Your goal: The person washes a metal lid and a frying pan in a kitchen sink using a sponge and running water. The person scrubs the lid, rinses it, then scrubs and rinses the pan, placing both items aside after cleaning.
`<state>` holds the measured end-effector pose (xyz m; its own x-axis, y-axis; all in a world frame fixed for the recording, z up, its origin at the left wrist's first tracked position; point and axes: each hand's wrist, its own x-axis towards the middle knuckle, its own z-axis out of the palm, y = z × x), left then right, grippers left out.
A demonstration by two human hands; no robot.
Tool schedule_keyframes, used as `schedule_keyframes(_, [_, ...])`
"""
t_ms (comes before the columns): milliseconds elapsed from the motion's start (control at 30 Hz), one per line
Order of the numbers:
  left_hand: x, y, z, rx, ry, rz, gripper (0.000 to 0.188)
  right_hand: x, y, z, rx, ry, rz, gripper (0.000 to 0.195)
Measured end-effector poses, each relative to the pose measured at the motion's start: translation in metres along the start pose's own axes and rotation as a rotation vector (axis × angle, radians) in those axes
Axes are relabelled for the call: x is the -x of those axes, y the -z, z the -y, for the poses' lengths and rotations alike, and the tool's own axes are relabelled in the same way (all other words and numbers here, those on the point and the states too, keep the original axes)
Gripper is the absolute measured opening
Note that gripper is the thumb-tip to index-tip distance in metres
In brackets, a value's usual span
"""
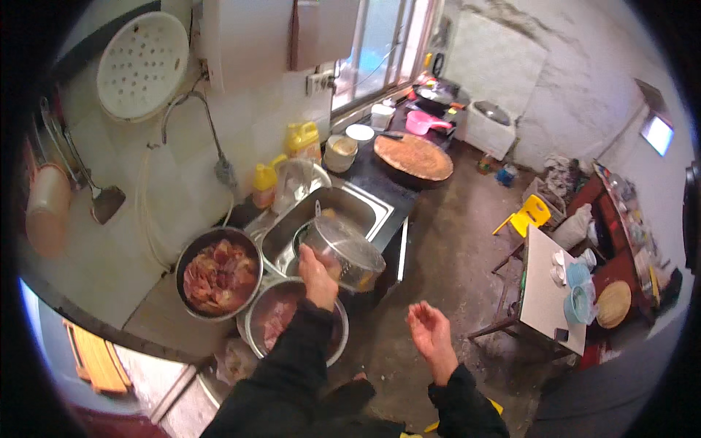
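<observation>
My left hand [319,278] grips the near rim of a clear plastic basket [350,249], which is tilted over the front edge of the steel sink [350,200]. Whatever lies inside the basket is blurred. Below my left forearm stands a metal pot [343,334] with raw meat [278,323] in it. To its left, a second pot [183,257] holds pieces of raw meat [222,276] in reddish liquid. My right hand [430,334] hangs over the floor, fingers partly curled, palm up, holding nothing.
A round wooden chopping board [413,156] lies on the dark counter beyond the sink, near stacked bowls [339,156] and a pink ladle [421,122]. Yellow jugs [304,141] stand behind the sink. At right are a table [539,284] and a yellow chair [530,212].
</observation>
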<state>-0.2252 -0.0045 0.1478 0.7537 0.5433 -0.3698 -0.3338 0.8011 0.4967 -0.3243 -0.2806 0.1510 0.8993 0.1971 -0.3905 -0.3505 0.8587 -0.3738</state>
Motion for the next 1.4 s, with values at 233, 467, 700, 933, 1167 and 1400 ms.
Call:
schedule_keyframes(233, [-0.088, 0.011, 0.013, -0.046, 0.011, -0.189, 0.044, -0.164, -0.043, 0.022, 0.186, -0.237, 0.169, 0.014])
schedule_keyframes(467, [-0.126, 0.026, 0.025, -0.017, -0.062, -0.254, 0.034, -0.348, -0.101, -0.033, 0.384, -0.439, 0.311, 0.028])
schedule_keyframes(700, [-0.14, 0.039, 0.039, -0.041, -0.097, -0.144, 0.037, -0.478, -0.111, -0.119, 0.448, -0.818, 0.478, 0.016])
schedule_keyframes(933, [-0.154, 0.029, 0.065, 0.083, -0.039, -0.171, 0.043, -0.555, -0.14, -0.198, 0.82, -0.564, 1.017, 0.03])
schedule_keyframes(1167, [-0.179, 0.038, 0.079, 0.049, -0.069, -0.223, 0.037, -0.492, -0.164, -0.159, 0.801, -0.729, 0.914, 0.015])
schedule_keyframes(1400, [-0.217, -0.017, 0.086, -0.08, 0.029, -0.303, 0.026, -0.447, -0.17, -0.088, 1.314, -0.416, 0.98, 0.021])
